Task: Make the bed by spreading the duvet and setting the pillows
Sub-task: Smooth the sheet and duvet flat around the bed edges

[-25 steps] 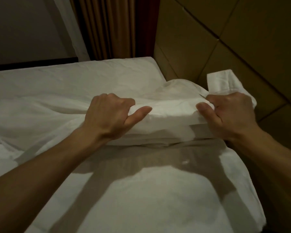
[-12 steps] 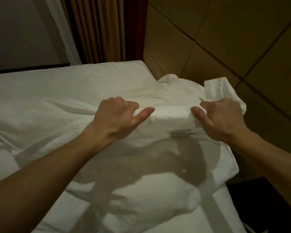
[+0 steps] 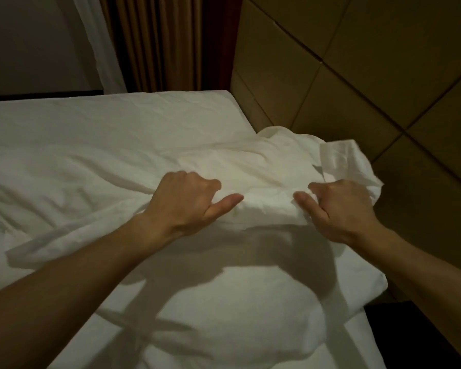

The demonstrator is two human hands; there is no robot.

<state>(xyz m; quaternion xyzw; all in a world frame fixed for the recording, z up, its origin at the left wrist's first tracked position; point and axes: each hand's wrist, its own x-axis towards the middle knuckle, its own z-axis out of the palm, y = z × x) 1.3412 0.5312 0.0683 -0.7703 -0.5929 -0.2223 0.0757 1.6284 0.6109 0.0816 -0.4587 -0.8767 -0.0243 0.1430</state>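
Note:
A white duvet (image 3: 91,166) lies rumpled across the bed, its folded top edge bunched near the headboard. My left hand (image 3: 186,201) grips that folded edge with curled fingers, thumb stretched along the fold. A little to the right, my right hand (image 3: 341,209) grips the same edge, and a loose corner flap (image 3: 341,158) sticks up behind it. A white pillow (image 3: 245,315) lies under and in front of my hands, partly covered by the duvet and by my arms' shadows.
A padded brown headboard (image 3: 370,75) runs along the right side of the bed. Brown curtains (image 3: 155,43) and a white sheer hang behind the bed's far edge. A dark bedside surface (image 3: 410,331) sits at the lower right.
Both hands have drawn the folded duvet edge lower and flatter over the pillow, and they sit a little closer together. The view has shifted slightly back and to the left.

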